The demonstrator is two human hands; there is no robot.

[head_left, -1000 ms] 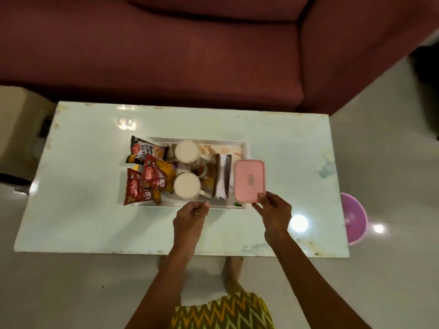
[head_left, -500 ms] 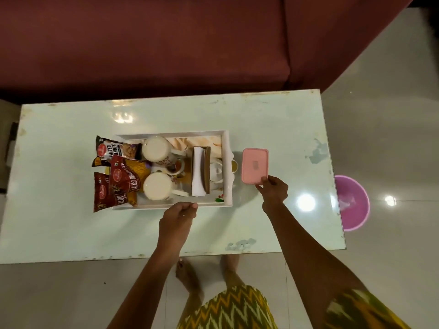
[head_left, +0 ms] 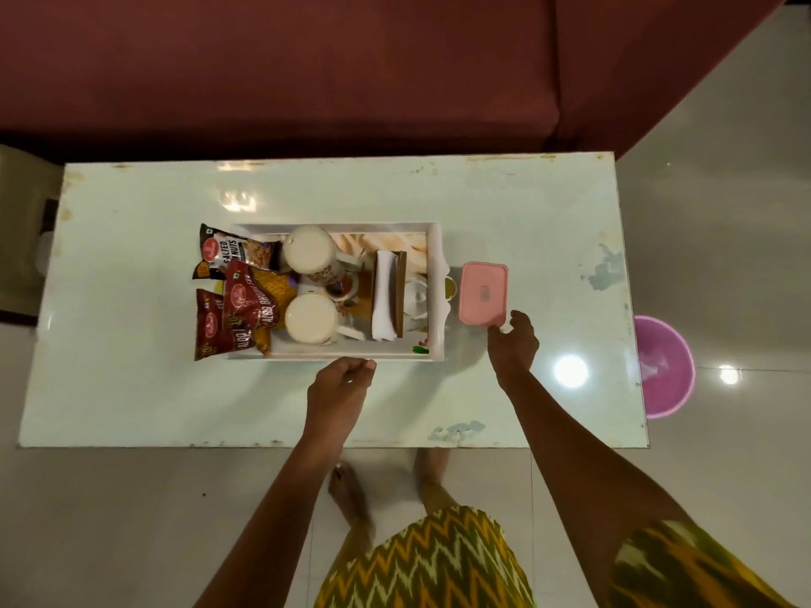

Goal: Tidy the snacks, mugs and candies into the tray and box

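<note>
A white tray (head_left: 307, 355) sits mid-table. It holds red snack packets (head_left: 245, 300) at its left end, two cream mugs (head_left: 307, 255) (head_left: 310, 323) in the middle and a napkin holder (head_left: 388, 296) on the right. A closed pink box (head_left: 482, 291) lies flat on the table just right of the tray. My right hand (head_left: 513, 344) grips the box's near right corner. My left hand (head_left: 344, 381) is curled against the tray's near rim. A small yellowish item (head_left: 450, 286) peeks out between tray and box.
The pale table (head_left: 131, 388) has a maroon sofa (head_left: 307, 68) along its far side. A pink bucket (head_left: 665, 366) stands on the floor past the table's right end. My bare feet are under the near edge.
The pink box has moved from over the tray's right end to the table beside it, my right hand still on it. My left hand has stayed at the tray's rim.
</note>
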